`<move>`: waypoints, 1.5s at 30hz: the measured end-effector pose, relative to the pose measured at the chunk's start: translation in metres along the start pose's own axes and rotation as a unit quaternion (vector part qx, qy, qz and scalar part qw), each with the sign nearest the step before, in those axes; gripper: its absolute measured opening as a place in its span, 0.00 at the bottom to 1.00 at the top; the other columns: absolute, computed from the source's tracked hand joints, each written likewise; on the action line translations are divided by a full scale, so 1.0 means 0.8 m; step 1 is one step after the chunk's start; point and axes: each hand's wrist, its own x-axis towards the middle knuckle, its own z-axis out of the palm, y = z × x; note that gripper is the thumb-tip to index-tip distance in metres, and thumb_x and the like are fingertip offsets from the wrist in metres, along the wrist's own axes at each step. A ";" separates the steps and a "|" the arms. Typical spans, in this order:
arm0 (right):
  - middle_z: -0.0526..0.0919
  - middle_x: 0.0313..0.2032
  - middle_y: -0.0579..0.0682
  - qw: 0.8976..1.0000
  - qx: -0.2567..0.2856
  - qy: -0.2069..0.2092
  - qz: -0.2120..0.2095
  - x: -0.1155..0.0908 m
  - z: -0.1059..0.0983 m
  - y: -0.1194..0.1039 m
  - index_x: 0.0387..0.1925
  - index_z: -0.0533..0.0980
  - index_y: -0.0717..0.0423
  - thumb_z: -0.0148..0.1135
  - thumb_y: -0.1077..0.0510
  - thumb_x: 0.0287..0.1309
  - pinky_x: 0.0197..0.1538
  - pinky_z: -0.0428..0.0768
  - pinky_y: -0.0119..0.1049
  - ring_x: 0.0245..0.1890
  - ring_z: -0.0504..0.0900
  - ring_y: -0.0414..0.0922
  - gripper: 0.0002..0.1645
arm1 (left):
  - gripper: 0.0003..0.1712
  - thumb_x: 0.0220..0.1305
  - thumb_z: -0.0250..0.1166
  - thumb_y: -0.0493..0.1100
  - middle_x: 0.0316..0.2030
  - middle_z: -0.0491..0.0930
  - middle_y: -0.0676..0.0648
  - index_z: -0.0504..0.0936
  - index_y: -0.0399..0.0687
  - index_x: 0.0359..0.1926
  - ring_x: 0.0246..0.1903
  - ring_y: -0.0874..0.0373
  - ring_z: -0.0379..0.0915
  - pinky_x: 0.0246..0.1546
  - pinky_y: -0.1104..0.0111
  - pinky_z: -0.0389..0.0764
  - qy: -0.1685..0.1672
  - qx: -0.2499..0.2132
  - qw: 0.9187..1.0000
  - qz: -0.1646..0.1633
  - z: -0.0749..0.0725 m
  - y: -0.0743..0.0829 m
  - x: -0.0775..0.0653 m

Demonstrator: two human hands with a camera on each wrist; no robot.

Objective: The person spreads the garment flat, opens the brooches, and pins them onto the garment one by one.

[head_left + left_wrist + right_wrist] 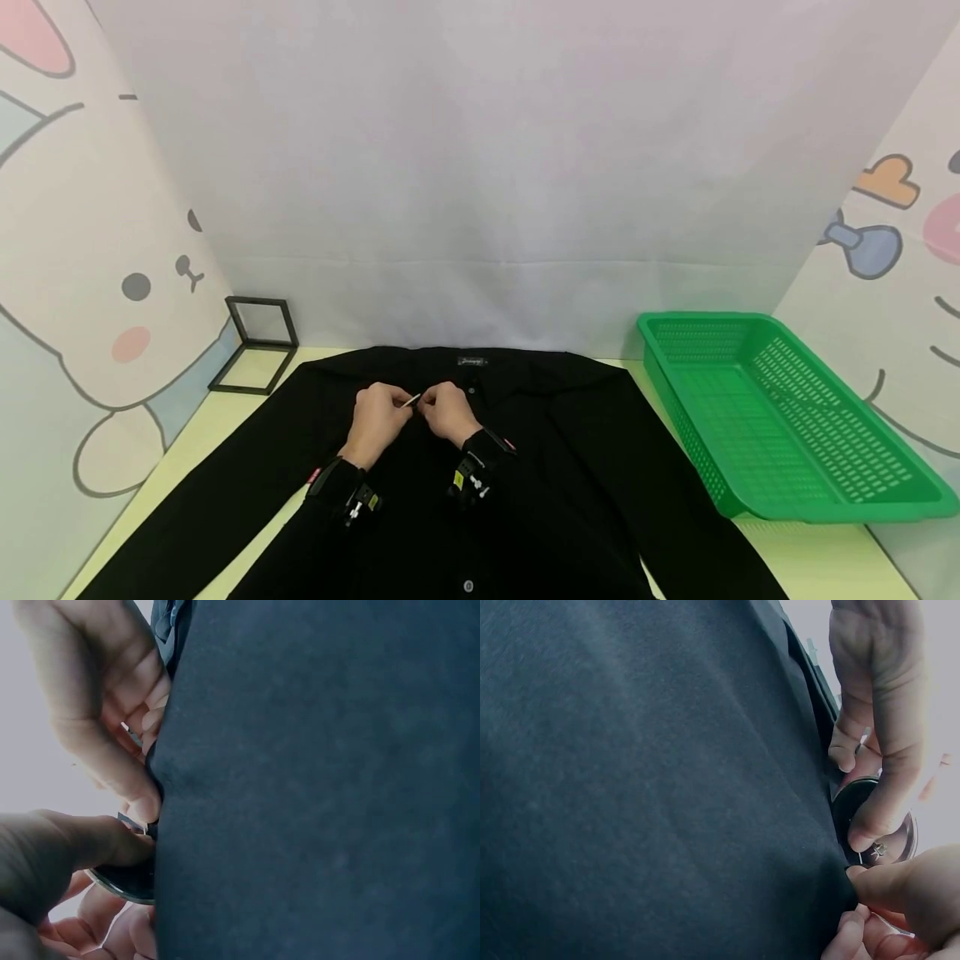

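Note:
A black long-sleeved shirt [540, 450] lies spread out with its collar at the back. Over its upper left chest, my left hand [375, 423] pinches a round pin badge [901, 840] between thumb and fingers. The badge looks like a thin pale edge in the head view; its dark back and a thin pin show in the right wrist view. Close beside it, my right hand [450, 414] pinches a bit of the shirt's cloth. The pin's tip meets the cloth by the right thumb; whether it pierces the cloth I cannot tell.
A green plastic basket [675, 400] stands at the right beside the shirt's sleeve. At the back left is a black open frame [291, 343]. A pale yellow tabletop [817, 558] shows around the shirt, with a white wall [480, 208] behind.

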 end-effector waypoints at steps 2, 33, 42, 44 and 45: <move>0.82 0.28 0.50 1.000 0.002 -0.003 0.004 0.001 -0.001 0.001 0.38 0.87 0.60 0.59 0.62 0.74 0.26 0.65 0.31 0.20 0.69 0.40 0.12 | 0.05 0.64 0.69 0.32 0.30 0.87 0.45 0.91 0.42 0.34 0.24 0.60 0.74 0.28 0.69 0.74 0.001 0.002 1.000 -0.001 0.000 0.001 0.000; 0.85 0.34 0.57 0.998 0.044 -0.029 0.017 0.003 -0.004 0.002 0.41 0.84 0.66 0.61 0.70 0.67 0.32 0.75 0.35 0.28 0.79 0.46 0.07 | 0.05 0.65 0.70 0.34 0.30 0.86 0.47 0.91 0.46 0.33 0.26 0.56 0.77 0.31 0.63 0.77 0.011 0.079 0.997 0.004 0.002 0.012 0.000; 0.83 0.34 0.53 0.999 0.028 -0.027 0.028 0.004 0.000 0.004 0.42 0.84 0.62 0.62 0.66 0.70 0.33 0.73 0.34 0.28 0.77 0.43 0.06 | 0.03 0.65 0.69 0.31 0.31 0.85 0.44 0.88 0.41 0.35 0.25 0.54 0.77 0.28 0.64 0.76 0.006 0.078 0.997 0.023 0.000 0.012 -0.005; 0.83 0.33 0.53 0.999 0.029 -0.027 0.026 0.003 0.000 0.003 0.42 0.84 0.62 0.62 0.65 0.71 0.33 0.73 0.34 0.28 0.77 0.43 0.06 | 0.03 0.65 0.69 0.31 0.30 0.84 0.44 0.87 0.41 0.35 0.24 0.54 0.76 0.27 0.65 0.74 0.007 0.078 0.997 0.023 0.000 0.012 -0.006; 0.83 0.34 0.53 0.999 0.029 -0.027 0.024 0.003 0.000 0.003 0.42 0.84 0.62 0.62 0.65 0.71 0.33 0.73 0.34 0.28 0.77 0.43 0.06 | 0.03 0.65 0.69 0.31 0.30 0.84 0.43 0.87 0.41 0.35 0.24 0.54 0.76 0.26 0.65 0.74 0.008 0.078 0.997 0.025 -0.001 0.012 -0.006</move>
